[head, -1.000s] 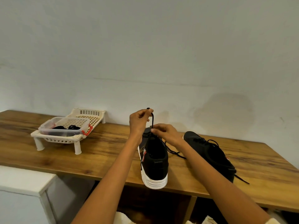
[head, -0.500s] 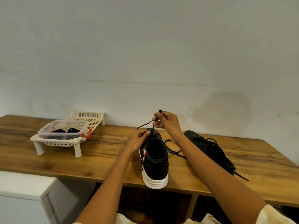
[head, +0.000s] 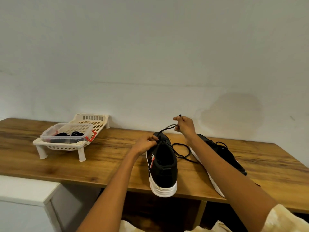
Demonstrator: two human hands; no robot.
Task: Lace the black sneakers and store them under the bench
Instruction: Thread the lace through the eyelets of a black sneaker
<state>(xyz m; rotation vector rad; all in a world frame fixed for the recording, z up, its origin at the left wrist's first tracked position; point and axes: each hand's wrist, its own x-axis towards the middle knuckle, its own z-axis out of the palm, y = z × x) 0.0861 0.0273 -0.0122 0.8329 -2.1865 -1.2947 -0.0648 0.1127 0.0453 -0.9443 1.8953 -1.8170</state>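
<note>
A black sneaker with a white sole stands on the wooden bench, heel toward me and hanging slightly over the front edge. My left hand pinches the lace at the sneaker's tongue. My right hand is raised behind the shoe, fingers closed on the black lace, whose tip pokes out above the hand. A loose loop of the lace lies on the wood to the right of the shoe. The second black sneaker lies to the right, partly hidden by my right forearm.
A white slotted rack on short legs stands at the bench's left, carrying a clear plastic box with black laces inside. The wall runs close behind the bench. A white cabinet sits lower left. Dark space opens under the bench.
The lace pull switched hands: a second ago my left hand held the lace up; now my right hand holds it raised farther right while my left rests at the tongue.
</note>
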